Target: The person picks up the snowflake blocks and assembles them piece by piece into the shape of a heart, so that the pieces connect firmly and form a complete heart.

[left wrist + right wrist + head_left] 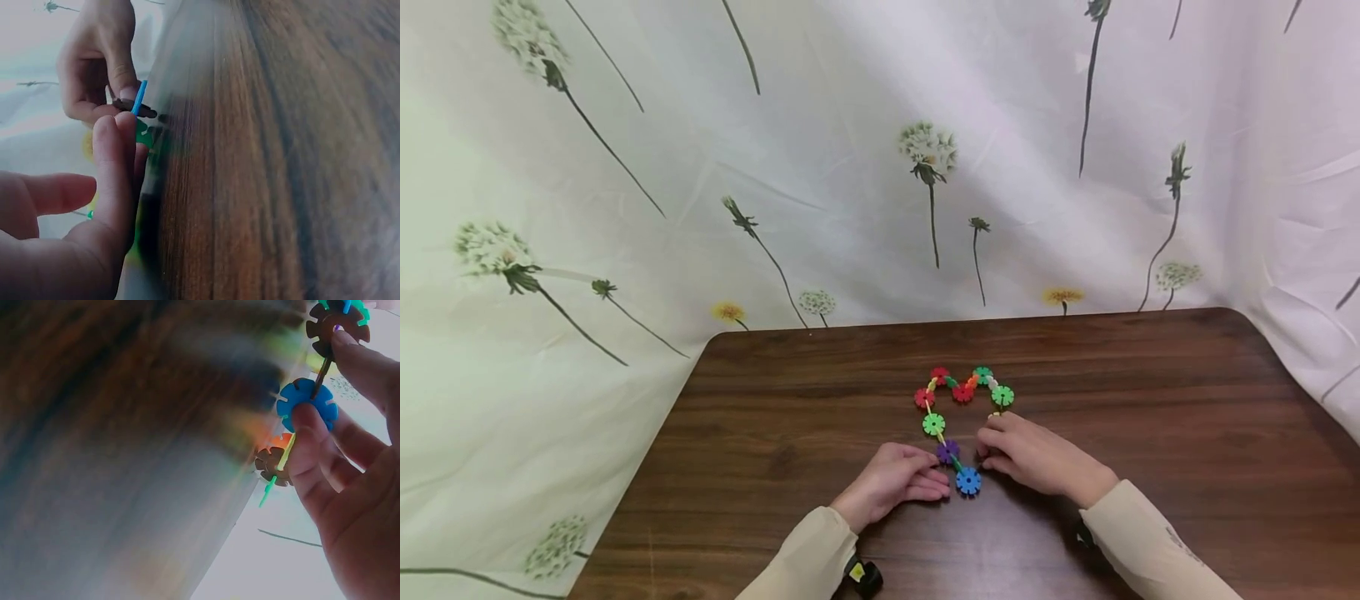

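Note:
A chain of notched plastic snowflake discs (934,424) lies on the table in a heart-like outline, with red, green, purple and blue pieces. My left hand (898,477) rests beside its lower left side, fingers mostly straight, close to the purple disc (948,452) and the bottom blue disc (968,481). My right hand (1033,454) is at the lower right side and hides part of the chain in the head view. In the right wrist view, its thumb is on a brown disc (322,328) and a fingertip on another blue disc (323,407). The left wrist view shows it pinching the brown disc.
The dark wood-grain table (790,392) extends around the chain. Behind and beside it hangs a white cloth (850,167) printed with dandelions. A dark band with a small black device (868,579) sits at the left wrist.

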Demonstrator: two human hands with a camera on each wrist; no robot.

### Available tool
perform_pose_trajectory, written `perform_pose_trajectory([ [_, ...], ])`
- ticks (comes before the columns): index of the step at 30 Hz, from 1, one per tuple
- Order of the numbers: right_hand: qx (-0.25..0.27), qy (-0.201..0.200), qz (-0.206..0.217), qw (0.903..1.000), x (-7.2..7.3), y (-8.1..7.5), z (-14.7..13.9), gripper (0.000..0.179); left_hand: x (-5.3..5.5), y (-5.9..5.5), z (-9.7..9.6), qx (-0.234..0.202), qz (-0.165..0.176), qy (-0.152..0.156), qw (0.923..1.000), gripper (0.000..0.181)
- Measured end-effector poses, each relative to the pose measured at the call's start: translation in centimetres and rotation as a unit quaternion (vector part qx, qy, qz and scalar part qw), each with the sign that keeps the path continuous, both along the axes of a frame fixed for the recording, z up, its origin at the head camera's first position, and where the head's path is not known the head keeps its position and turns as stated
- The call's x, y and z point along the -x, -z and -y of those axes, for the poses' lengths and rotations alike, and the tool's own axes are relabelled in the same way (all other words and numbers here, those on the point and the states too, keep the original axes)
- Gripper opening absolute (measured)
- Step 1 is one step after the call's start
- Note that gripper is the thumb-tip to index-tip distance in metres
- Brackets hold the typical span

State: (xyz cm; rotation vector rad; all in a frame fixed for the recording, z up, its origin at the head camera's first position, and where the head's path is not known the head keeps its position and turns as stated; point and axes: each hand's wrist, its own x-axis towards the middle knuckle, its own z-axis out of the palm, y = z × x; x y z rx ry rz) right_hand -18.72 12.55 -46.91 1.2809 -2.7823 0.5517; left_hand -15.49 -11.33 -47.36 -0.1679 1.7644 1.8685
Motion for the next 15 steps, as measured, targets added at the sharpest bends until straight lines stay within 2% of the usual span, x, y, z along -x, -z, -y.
perform_pose_trajectory([
  [8,0.002,-0.001,0.010,0.9999,-0.5,0.2,-0.5,0.007,-0.1,0.5,0.0,-0.029,-0.001,0.020,0.9994,0.028],
  [13,0.009,0.011,0.020,0.9997,-0.8,0.1,-1.2,0.010,-0.3,0.6,0.0,-0.025,0.010,0.028,0.9993,0.027],
  [15,0.026,0.018,0.011,0.9994,-1.0,-0.1,-1.7,0.011,-0.4,0.4,0.3,-0.008,0.005,0.045,0.9990,0.029],
])
